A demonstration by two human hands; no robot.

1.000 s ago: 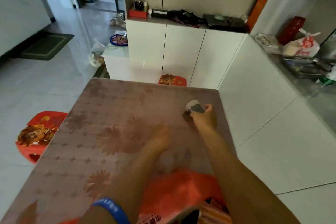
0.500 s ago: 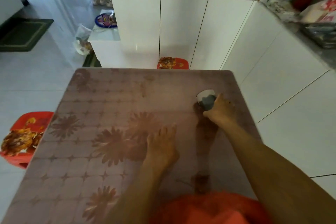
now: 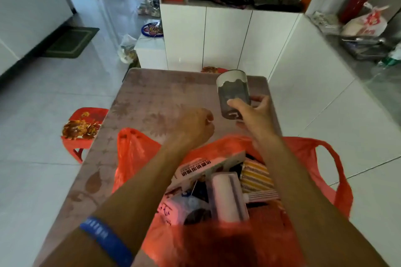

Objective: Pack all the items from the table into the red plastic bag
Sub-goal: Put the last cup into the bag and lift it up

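Above table [image 3: 152, 97], far right: cup [image 3: 232, 95] lifted clear of surface.
Right hand [image 3: 253, 112]: fingers and thumb clamped around lower part of cup, rim up, cup tilted slightly. Left hand [image 3: 195, 125]: fingers curled, holding nothing visible, positioned over table just beyond bag rim. Red plastic bag [image 3: 134, 158]: mouth open at near table edge, beneath both forearms; contents include box [image 3: 201, 169], white roll [image 3: 227, 195], striped packet [image 3: 256, 178]. Blue wristband [image 3: 106, 238] on left forearm.

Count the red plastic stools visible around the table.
2. One red stool stands on the floor left of the table; another peeks out behind its far edge. The table may hide more.
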